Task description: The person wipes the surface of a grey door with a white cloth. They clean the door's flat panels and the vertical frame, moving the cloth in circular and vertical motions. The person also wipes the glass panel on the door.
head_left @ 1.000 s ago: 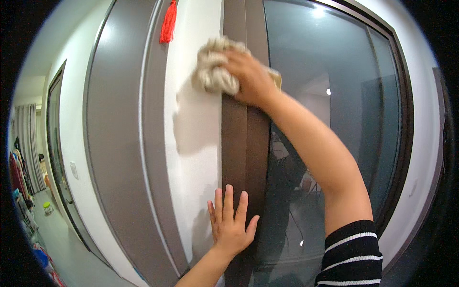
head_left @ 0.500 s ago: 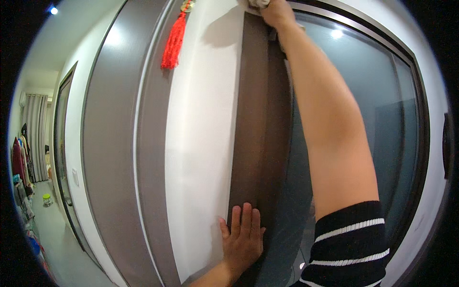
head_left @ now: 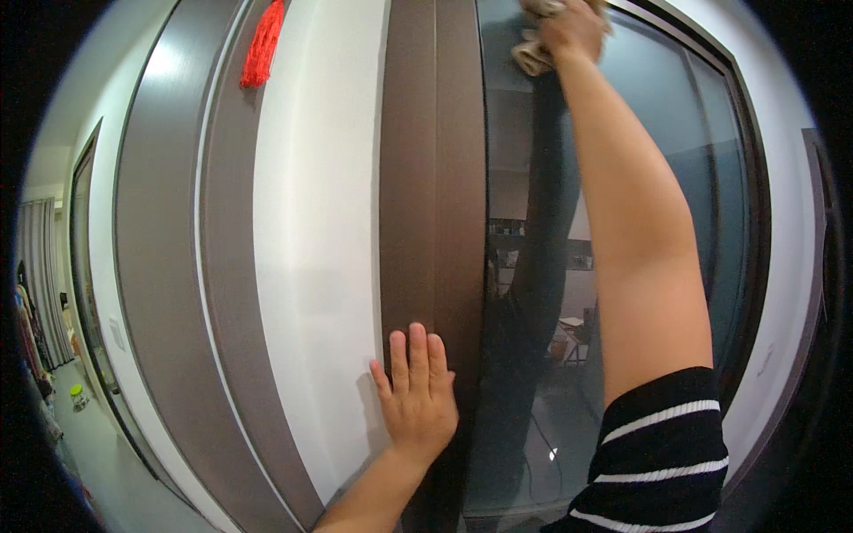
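Containers: well off to the left of your left hand (head_left: 418, 404), a small object with a bright green top (head_left: 76, 392) stands on the floor (head_left: 102, 444); it is too small to tell whether it is a container or what it holds. Right of that hand, small items (head_left: 508, 228) show in the glass panel (head_left: 657, 115), too faint to identify.

Cloth (head_left: 532, 59): beige and soft-looking, bunched into thick folds, with one rolled fold hanging below and left of your right hand (head_left: 573, 34). Its upper part is cut off by the edge of view. It is high up at the glass panel, above and to the right of your left hand.

Hands: your right hand grips the cloth, its fingers partly hidden, your arm extended upward. Your left hand lies flat against the brown frame (head_left: 433, 178), three fingers near one another and the little finger set apart at the frame's edge, beside the white wall (head_left: 320, 222).

Surroundings: a red tassel (head_left: 264, 44) hangs above and left of your left hand. A black sleeve with white stripes (head_left: 662, 444) covers your right upper arm.
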`<state>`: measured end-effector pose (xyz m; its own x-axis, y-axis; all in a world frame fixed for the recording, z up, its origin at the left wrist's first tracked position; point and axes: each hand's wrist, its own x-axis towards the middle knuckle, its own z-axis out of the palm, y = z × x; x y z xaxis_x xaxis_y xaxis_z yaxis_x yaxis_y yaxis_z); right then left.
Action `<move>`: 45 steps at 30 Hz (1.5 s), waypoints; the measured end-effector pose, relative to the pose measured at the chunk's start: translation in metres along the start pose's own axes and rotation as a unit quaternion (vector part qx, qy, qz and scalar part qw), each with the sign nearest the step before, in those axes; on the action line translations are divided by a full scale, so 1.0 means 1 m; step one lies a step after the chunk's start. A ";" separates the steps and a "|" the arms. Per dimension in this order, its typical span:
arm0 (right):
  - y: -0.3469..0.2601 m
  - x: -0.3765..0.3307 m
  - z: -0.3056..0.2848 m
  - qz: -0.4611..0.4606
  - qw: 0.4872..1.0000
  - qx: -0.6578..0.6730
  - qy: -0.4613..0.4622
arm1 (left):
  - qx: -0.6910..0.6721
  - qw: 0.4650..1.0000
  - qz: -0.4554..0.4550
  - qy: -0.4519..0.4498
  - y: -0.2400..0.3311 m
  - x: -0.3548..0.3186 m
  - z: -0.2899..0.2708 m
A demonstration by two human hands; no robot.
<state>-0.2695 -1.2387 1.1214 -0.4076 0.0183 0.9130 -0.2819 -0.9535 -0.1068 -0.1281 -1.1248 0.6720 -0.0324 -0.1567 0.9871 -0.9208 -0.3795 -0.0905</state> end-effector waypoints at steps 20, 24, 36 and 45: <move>0.075 -0.328 -0.209 -0.526 0.566 -0.075 -0.630 | -0.038 0.999 0.005 0.005 -0.006 -0.010 -0.003; 0.130 -0.172 -0.140 -0.419 0.896 -0.049 -0.138 | -0.028 0.999 0.005 0.017 -0.002 -0.006 -0.006; 0.063 -0.108 -0.065 -0.224 0.971 -0.006 -0.081 | -0.016 1.000 0.011 0.012 -0.003 -0.006 0.000; 0.126 -0.245 -0.156 -0.473 0.828 -0.102 -0.283 | -0.055 0.998 0.016 -0.008 -0.002 -0.007 -0.001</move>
<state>-0.3407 -1.3159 0.8230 0.5356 0.5286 0.6586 -0.4073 -0.5214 0.7498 -0.1265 -1.1222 0.6654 -0.0564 -0.1816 0.9817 -0.9566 -0.2716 -0.1052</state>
